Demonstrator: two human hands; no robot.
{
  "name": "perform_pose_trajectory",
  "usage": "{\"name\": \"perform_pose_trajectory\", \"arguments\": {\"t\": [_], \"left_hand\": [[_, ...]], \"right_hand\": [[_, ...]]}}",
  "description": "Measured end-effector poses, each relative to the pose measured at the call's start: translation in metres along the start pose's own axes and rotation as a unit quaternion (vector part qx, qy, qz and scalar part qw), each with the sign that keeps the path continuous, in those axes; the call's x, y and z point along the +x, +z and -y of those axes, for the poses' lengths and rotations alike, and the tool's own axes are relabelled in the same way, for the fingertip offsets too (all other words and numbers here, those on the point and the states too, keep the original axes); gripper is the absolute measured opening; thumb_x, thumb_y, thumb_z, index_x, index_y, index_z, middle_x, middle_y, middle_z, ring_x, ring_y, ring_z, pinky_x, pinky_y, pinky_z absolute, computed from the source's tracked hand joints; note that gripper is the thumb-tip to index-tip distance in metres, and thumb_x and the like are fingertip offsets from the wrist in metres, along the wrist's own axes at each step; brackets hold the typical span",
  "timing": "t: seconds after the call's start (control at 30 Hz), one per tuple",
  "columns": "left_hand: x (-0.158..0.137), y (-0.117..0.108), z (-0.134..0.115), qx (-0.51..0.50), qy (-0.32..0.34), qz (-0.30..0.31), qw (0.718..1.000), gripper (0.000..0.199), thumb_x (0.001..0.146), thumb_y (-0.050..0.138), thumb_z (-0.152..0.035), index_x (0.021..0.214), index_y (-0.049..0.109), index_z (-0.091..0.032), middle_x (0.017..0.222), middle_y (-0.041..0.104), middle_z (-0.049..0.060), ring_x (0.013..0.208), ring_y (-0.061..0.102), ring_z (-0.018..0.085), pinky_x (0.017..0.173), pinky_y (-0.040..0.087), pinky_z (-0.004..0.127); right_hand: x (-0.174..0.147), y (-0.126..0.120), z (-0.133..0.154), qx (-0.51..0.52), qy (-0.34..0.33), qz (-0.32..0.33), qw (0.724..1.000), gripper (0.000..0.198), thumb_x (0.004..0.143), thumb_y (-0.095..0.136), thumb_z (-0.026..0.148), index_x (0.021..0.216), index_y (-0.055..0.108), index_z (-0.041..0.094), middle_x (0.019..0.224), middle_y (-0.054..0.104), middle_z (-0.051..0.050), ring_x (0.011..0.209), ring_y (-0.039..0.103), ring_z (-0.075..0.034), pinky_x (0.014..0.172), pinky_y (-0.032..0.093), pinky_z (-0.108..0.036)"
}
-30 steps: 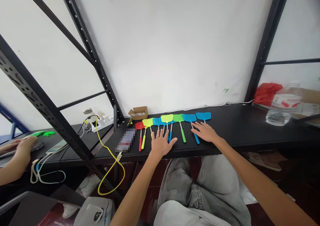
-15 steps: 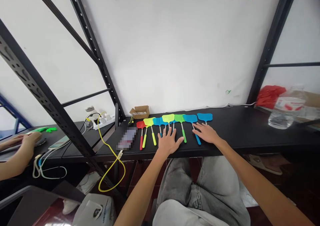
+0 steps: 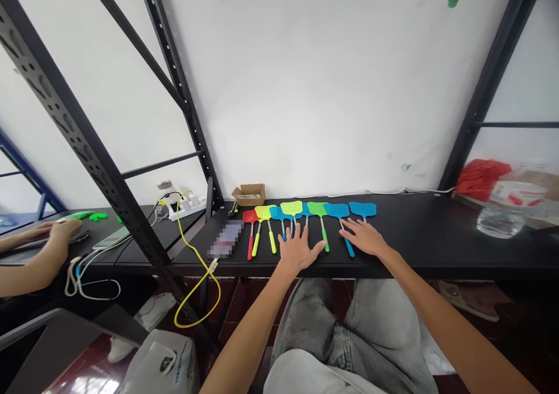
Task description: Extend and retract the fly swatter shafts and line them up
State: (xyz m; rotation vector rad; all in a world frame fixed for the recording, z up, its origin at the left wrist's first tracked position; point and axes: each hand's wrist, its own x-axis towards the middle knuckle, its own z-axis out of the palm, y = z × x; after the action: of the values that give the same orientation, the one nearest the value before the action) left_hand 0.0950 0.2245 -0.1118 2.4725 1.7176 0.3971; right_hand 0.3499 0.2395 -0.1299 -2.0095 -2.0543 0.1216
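Note:
A row of several fly swatters lies on the black table, heads toward the wall and handles toward me. At the row's left end is a red fly swatter (image 3: 250, 247), beside yellow ones (image 3: 265, 212). My left hand (image 3: 299, 251) rests with fingers spread over the handles in the middle, covering some blue ones; its thumb is by the handle of a green fly swatter (image 3: 325, 240). My right hand (image 3: 363, 235) lies flat with fingers apart, over the rightmost blue fly swatter (image 3: 362, 209) and next to another blue fly swatter (image 3: 348, 245).
A phone (image 3: 226, 238) with a yellow cable (image 3: 191, 245) and a small cardboard box (image 3: 250, 194) stand left. A power strip (image 3: 187, 209) is behind the black post. At right are a water bottle (image 3: 509, 208) and a red bag (image 3: 483, 178). Another person's hands (image 3: 56, 231) work far left.
The view has shifted slightly, so the scene sits a little further right. Both hands stay spread over the fly swatters, which have not visibly moved on the table.

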Motion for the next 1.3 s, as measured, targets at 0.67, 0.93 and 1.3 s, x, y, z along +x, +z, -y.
{"name": "perform_pose_trajectory", "arguments": {"t": [0.67,0.93,1.3], "left_hand": [[-0.010,-0.021,0.074,0.014,-0.044,-0.009,0.999,0.088,0.083,0.011,-0.081,0.149,0.039,-0.030,0.158,0.031,0.007,0.147,0.012,0.042,0.115,0.019,0.057],[-0.014,-0.021,0.081,-0.013,-0.043,-0.019,0.999,0.086,0.084,0.015,-0.080,0.150,0.037,-0.030,0.160,0.027,0.008,0.147,0.014,0.041,0.115,0.020,0.056],[-0.021,-0.026,0.101,-0.001,-0.017,-0.046,0.999,0.071,0.093,0.017,-0.069,0.148,0.040,-0.031,0.160,0.027,0.009,0.147,0.018,0.037,0.115,0.022,0.054]], "right_hand": [[0.011,0.008,0.050,-0.001,-0.054,0.049,0.997,0.089,0.082,0.009,0.083,0.155,0.026,0.034,0.162,0.019,-0.002,0.147,0.016,-0.038,0.115,0.019,-0.055],[0.023,0.021,0.110,0.016,-0.101,0.057,0.993,0.092,0.085,0.008,0.080,0.157,0.019,0.025,0.162,0.020,-0.007,0.147,0.015,-0.039,0.116,0.014,-0.054],[0.043,0.046,0.187,0.071,-0.128,0.055,0.988,0.082,0.094,0.013,0.066,0.157,0.015,0.012,0.161,0.021,-0.013,0.147,0.015,-0.036,0.116,0.011,-0.049]]}}
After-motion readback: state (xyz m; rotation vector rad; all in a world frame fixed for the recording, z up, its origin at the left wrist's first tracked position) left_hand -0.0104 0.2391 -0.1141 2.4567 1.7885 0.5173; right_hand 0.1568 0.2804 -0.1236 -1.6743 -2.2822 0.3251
